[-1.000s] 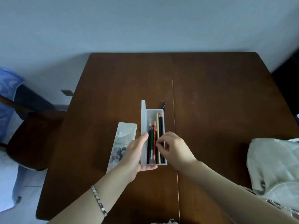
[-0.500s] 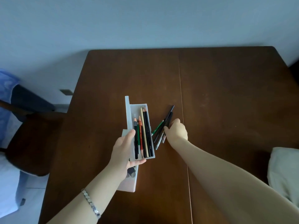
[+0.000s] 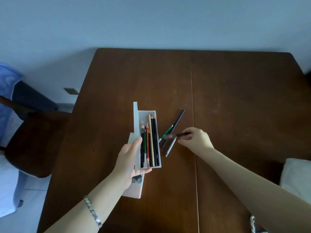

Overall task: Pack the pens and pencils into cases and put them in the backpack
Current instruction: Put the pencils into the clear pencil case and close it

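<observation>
My left hand holds an open translucent white pencil case above the table, with several pencils lying lengthwise inside it. Below it a second, closed white case lies flat on the brown table. My right hand pinches a dark pen, blurred by motion, just above the table to the right of the case. Three more remain on the table there: a green pencil, a long black pencil and a grey pencil.
A pale quilted bag shows at the right edge of the table. A dark wooden chair stands to the left, with blue fabric behind it. A light wall lies beyond the table's far edge.
My left hand lifted the open case and shifted it left. My right hand left the case, reached the loose pencils on its right, and now lifts a dark pen from them.
</observation>
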The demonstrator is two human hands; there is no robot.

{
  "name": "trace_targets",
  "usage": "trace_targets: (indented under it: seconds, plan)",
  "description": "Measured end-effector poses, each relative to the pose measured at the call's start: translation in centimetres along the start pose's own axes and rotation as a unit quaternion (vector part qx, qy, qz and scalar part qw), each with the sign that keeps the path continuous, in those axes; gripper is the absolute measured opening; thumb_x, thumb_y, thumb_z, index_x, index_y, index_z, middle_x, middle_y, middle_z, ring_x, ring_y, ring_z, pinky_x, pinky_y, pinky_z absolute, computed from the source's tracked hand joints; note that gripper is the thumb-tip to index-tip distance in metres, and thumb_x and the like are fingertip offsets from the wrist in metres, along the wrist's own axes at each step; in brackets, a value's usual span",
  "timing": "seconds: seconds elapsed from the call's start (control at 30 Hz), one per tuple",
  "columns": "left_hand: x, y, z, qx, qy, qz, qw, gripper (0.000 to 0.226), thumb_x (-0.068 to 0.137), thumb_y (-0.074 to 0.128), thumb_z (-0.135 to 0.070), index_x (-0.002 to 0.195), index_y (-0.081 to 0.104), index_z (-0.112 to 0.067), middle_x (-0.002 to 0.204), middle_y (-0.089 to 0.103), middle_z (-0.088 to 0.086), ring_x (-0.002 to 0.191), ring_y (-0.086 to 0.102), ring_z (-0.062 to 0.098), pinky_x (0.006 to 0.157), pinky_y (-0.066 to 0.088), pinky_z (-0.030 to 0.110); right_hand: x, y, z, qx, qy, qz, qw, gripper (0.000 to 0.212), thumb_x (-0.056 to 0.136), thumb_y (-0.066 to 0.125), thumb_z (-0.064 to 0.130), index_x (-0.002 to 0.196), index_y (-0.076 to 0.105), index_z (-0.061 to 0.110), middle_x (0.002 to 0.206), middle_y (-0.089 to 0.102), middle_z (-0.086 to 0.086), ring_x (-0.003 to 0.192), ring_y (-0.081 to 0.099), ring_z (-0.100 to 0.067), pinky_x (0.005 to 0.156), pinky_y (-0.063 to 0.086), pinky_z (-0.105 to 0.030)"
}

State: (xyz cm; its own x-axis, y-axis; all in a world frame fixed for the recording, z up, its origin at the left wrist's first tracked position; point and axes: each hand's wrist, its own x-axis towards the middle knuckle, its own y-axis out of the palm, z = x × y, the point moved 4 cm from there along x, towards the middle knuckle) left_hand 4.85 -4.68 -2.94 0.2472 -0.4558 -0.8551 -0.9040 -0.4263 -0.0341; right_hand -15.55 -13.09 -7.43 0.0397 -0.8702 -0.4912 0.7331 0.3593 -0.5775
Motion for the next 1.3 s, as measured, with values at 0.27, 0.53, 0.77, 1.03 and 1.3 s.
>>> trace_targets:
  seconds: [0.27,0.53,0.77,1.03,1.3]
  plan:
    - [-0.8,-0.3,0.2,0.021,0.007,0.006,1.0,0.023,0.092,0.054,-0.036,0.11,0.044,-0.028,0.091,0.047,-0.008,0.082,0.049,0.02,0.079,0.055,0.053,0.1,1.7,0.6,0.059,0.181,-0.012,0.982,0.037,0.099,0.032,0.034,0.095,0.055,0.005,0.066,0.051,-0.005,0.053,0.052,-0.016,0.05,0.044,-0.026]
    - [-1.4,-0.3,0.3,0.031,-0.006,0.008,0.999,0.013,0.093,0.052,-0.036,0.099,0.046,-0.025,0.089,0.049,-0.003,0.08,0.05,0.021,0.086,0.052,0.057,0.0,5.5,0.5,0.044,0.199,-0.038,0.978,0.025,0.086,0.062,0.022,0.101,0.057,0.002,0.07,0.054,-0.003,0.057,0.053,-0.018,0.042,0.034,-0.022]
    - [-1.7,0.0,0.9,0.046,-0.011,0.024,0.999,0.009,0.093,0.052,-0.035,0.09,0.047,-0.029,0.09,0.05,-0.003,0.079,0.051,0.02,0.086,0.052,0.055,-0.8,4.2,1.3,0.13,0.17,-0.051,0.975,0.031,0.094,0.037,0.022,0.118,0.046,0.004,0.094,0.063,-0.012,0.072,0.056,-0.022,0.058,0.043,-0.029]
    - [-2.0,2.2,1.1,-0.005,-0.038,0.068,0.997,0.009,0.091,0.055,-0.034,0.088,0.049,-0.028,0.095,0.053,0.002,0.085,0.053,0.023,0.089,0.05,0.057,-6.4,3.2,7.0,0.225,0.011,-0.009,0.974,0.037,0.098,0.038,0.015,0.134,0.029,0.016,0.095,0.059,-0.001,0.078,0.059,-0.013,0.068,0.052,-0.026]
    - [-2.3,3.5,1.1,-0.033,-0.058,0.071,0.995,0.024,0.09,0.053,-0.044,0.108,0.045,-0.031,0.101,0.051,0.001,0.101,0.052,0.027,0.086,0.05,0.054,-8.6,3.4,6.3,-0.106,-0.139,-0.048,0.983,0.041,0.091,0.053,0.015,0.131,0.048,0.018,0.133,0.042,-0.005,0.125,0.036,-0.023,0.102,0.04,-0.032]
